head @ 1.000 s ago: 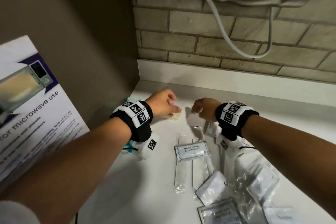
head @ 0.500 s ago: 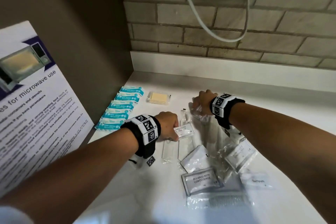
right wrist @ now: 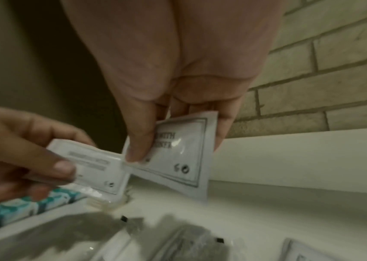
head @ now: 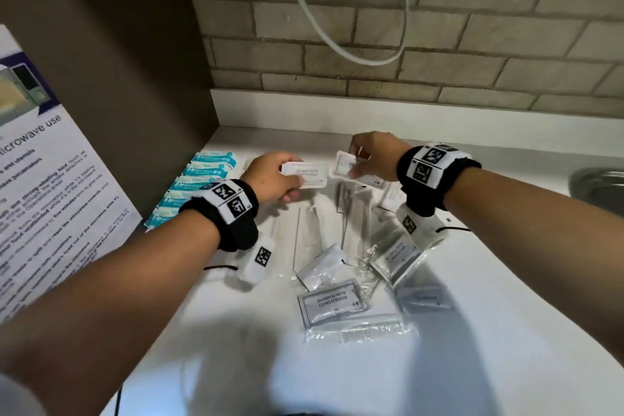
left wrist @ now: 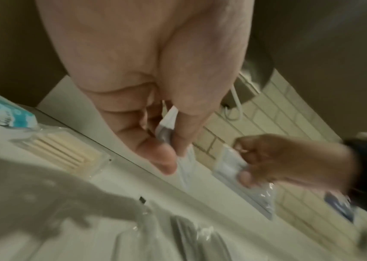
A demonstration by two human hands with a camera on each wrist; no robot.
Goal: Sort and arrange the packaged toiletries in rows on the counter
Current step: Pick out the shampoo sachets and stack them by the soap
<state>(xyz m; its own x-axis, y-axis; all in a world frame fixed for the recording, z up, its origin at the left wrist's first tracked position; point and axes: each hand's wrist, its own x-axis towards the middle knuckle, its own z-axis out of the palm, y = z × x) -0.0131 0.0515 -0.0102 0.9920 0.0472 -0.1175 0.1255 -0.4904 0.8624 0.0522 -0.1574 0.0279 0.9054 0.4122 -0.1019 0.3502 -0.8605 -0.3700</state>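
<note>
My left hand (head: 273, 179) pinches a white shampoo sachet (head: 305, 173) above the counter (head: 506, 280); in the left wrist view that sachet (left wrist: 183, 167) hangs edge-on between thumb and fingers. My right hand (head: 371, 155) pinches a second shampoo sachet (head: 344, 164), its printed face (right wrist: 178, 155) showing in the right wrist view beside the left hand's sachet (right wrist: 93, 166). A row of teal packets (head: 199, 182) lies by the left wall. A clear pack of pale sticks (left wrist: 66, 153) sits behind them. Several more sachets (head: 332, 302) and clear-wrapped items lie loose below my hands.
A dark side wall (head: 135, 78) with a microwave notice (head: 44, 196) bounds the counter on the left. A brick wall (head: 439, 44) with a hanging cable (head: 337, 34) stands behind. A metal sink rim (head: 597, 182) shows at the far right. A wrapped comb (head: 371, 331) lies nearest me.
Both hands have lifted off the counter, each taking up a shampoo sachet. The left hand left the stick pack and grabbed its sachet from the pile.
</note>
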